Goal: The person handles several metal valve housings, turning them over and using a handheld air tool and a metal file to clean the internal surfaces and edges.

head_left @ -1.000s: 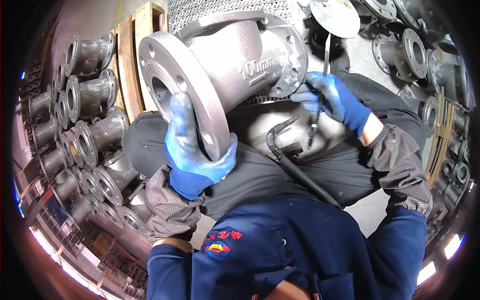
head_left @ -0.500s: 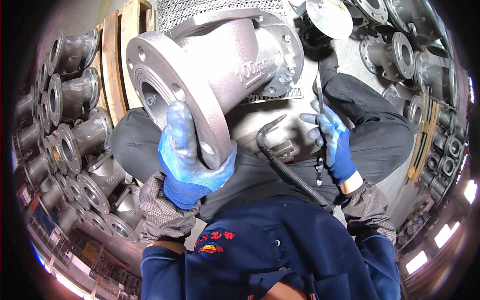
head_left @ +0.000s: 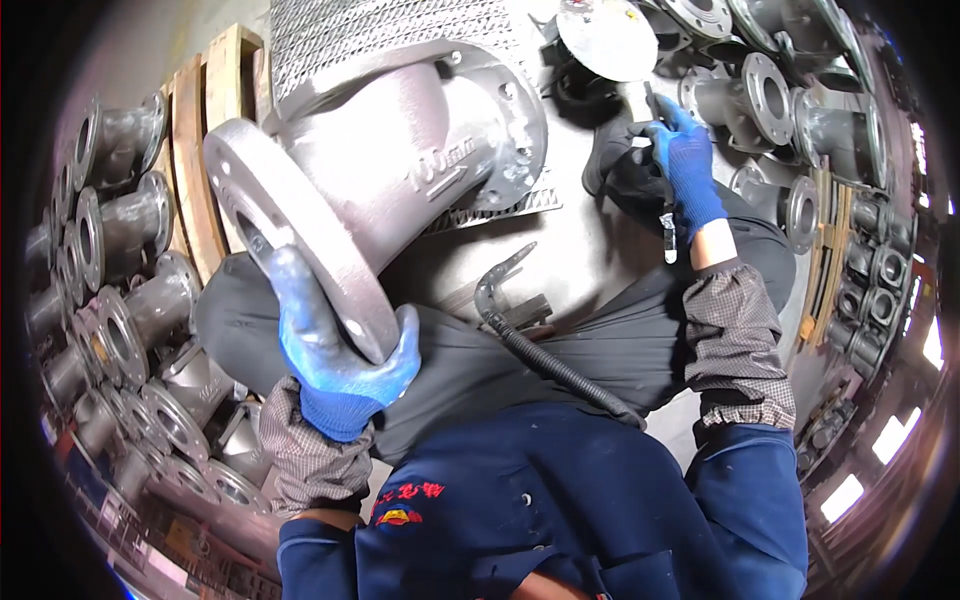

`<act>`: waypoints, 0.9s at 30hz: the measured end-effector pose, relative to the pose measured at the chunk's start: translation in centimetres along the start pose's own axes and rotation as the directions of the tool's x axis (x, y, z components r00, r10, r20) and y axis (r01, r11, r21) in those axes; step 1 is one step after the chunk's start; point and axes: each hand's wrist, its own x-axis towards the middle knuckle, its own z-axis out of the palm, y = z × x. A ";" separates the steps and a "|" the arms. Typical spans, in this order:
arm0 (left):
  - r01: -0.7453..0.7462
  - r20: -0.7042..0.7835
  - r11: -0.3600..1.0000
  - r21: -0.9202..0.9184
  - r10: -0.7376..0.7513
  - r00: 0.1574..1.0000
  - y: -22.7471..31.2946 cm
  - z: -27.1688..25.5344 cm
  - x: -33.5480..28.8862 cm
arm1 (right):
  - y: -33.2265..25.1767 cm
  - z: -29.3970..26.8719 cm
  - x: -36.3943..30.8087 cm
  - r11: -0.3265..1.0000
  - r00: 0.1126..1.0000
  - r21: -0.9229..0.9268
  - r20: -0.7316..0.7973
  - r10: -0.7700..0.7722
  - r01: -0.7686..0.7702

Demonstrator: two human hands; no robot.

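A large grey cast-metal valve body [head_left: 415, 130] with round flanges lies tilted in front of me, its raised lettering on the side facing me. My left hand [head_left: 335, 345], in a blue coated glove, grips the lower rim of its near flange, with fingers at the bore and the thumb on the outer side. Out to the right, my gloved right hand [head_left: 688, 165] is closed around a long thin tool. The silver end of the tool [head_left: 670, 240] sticks out below the hand and its dark end above; its exact kind is unclear.
A black corrugated hose [head_left: 560, 362] curves between my legs. Beneath the casting is a metal mesh surface [head_left: 390, 35]. Flanged castings [head_left: 125, 220] are stacked at left beside a wooden pallet [head_left: 188, 150]; more castings [head_left: 740, 100] stand at right near a pale round disc [head_left: 607, 38].
My right hand has moved up and away from me with the tool, its fingers closing from a spread hold. My left hand still grips the flange; the whole view has shifted slightly.
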 end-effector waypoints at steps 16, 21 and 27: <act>-0.006 -0.030 0.996 0.085 0.008 1.000 0.1 -0.2 0.2 | -2.3 2.1 1.3 0.914 0.950 0.265 0.144 0.276 -0.306; -0.016 -0.015 0.998 0.056 0.017 1.000 -0.1 -0.4 -0.1 | -2.0 2.5 1.5 0.895 0.946 0.308 0.152 0.287 -0.321; -0.010 -0.014 0.999 0.041 0.011 1.000 -0.1 -0.1 -0.1 | -0.9 2.8 1.3 0.760 0.923 0.527 0.269 0.276 -0.381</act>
